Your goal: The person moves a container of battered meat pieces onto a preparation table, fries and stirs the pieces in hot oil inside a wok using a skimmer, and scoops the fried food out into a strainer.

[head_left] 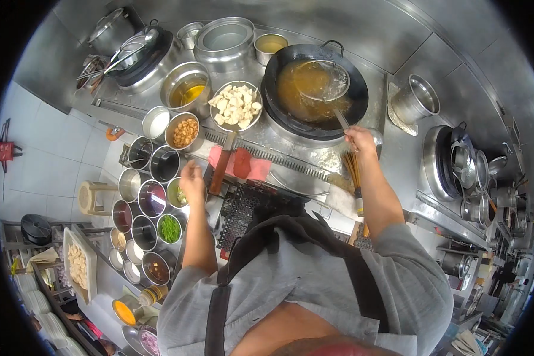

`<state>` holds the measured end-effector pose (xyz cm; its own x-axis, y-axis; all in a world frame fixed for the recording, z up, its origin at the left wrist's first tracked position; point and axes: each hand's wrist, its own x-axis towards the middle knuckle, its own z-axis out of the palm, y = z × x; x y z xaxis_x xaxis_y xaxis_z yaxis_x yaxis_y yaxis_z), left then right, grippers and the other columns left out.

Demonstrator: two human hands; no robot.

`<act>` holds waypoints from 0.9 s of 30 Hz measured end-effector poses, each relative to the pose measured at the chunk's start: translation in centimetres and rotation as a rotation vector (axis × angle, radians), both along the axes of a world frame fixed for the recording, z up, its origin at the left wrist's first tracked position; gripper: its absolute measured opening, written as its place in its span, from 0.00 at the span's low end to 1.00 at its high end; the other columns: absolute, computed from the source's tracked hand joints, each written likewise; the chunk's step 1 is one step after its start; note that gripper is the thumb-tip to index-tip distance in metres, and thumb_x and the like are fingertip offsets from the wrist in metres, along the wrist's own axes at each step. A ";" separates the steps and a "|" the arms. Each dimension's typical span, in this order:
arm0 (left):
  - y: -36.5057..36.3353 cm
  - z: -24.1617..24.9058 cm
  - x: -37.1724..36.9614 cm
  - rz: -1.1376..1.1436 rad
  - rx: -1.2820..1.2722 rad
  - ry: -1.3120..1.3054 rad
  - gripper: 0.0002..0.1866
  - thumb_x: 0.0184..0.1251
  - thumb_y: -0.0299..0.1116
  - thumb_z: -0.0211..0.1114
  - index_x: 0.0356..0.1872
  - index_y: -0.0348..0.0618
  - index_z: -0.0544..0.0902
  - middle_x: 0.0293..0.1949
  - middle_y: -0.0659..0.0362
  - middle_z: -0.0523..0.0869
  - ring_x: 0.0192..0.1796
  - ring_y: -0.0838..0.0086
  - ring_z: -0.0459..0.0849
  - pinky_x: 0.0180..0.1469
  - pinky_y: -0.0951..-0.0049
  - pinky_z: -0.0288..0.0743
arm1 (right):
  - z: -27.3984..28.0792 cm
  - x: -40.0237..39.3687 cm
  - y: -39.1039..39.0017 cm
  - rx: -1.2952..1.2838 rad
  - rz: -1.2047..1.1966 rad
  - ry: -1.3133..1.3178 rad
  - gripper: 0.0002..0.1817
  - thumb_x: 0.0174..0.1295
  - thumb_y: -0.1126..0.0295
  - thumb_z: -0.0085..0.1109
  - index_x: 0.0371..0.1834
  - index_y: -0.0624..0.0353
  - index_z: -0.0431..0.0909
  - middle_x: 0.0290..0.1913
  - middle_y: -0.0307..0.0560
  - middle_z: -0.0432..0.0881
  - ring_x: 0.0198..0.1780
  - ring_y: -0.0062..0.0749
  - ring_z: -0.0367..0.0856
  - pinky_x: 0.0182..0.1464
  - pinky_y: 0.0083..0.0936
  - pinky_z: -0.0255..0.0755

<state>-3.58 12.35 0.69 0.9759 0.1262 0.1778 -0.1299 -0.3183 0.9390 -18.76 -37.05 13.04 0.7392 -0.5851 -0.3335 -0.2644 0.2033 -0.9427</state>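
My right hand [360, 140] is closed around the handle of a wire-mesh skimmer [323, 80]. The skimmer's round basket sits in the brownish liquid of a large black wok [273, 65] on the stove. My left hand [191, 180] is over a steel pot [173, 204] with pale and green chopped pieces. Its fingers look drawn together and point down; whatever is between them is hidden. Just beyond it stand a pot of brown nuts [186, 132] and a strainer bowl of pale diced pieces [236, 105].
Several ingredient pots, one with chopped green onion [169, 228], crowd my left side. Behind them stands a pot of yellow oil [188, 93]. A wooden handle [221, 169] and a pink cloth [258, 169] lie at the stove's front edge, near a bamboo brush [353, 172].
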 end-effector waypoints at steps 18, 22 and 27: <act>-12.0 -2.8 -2.7 -0.400 0.946 0.426 0.26 0.51 0.44 0.64 0.49 0.37 0.78 0.47 0.38 0.81 0.49 0.47 0.81 0.53 0.56 0.74 | 5.2 -4.6 -11.1 -0.236 -0.169 -0.137 0.20 0.57 0.77 0.56 0.53 0.73 0.71 0.20 0.46 0.78 0.13 0.23 0.70 0.15 0.20 0.61; -12.7 -4.8 -1.8 -0.315 0.661 0.388 0.39 0.51 0.45 0.64 0.65 0.38 0.65 0.54 0.37 0.77 0.54 0.44 0.78 0.59 0.57 0.71 | 5.7 -7.3 -12.8 -0.766 -0.237 0.220 0.20 0.56 0.77 0.54 0.54 0.65 0.74 0.26 0.54 0.83 0.19 0.32 0.80 0.23 0.28 0.74; -13.5 -5.4 -0.7 -0.191 0.561 0.464 0.32 0.45 0.40 0.69 0.57 0.49 0.76 0.48 0.45 0.83 0.52 0.50 0.81 0.56 0.58 0.73 | -3.2 -9.2 -16.9 -1.211 -0.069 0.560 0.22 0.52 0.78 0.51 0.53 0.57 0.76 0.35 0.65 0.81 0.43 0.65 0.78 0.48 0.49 0.72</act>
<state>-4.27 -1.16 -4.69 0.9622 -0.0408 -0.2691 0.1388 -0.7770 0.6140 -27.96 -53.95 9.81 0.6312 -0.7563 0.1721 -0.6957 -0.6501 -0.3055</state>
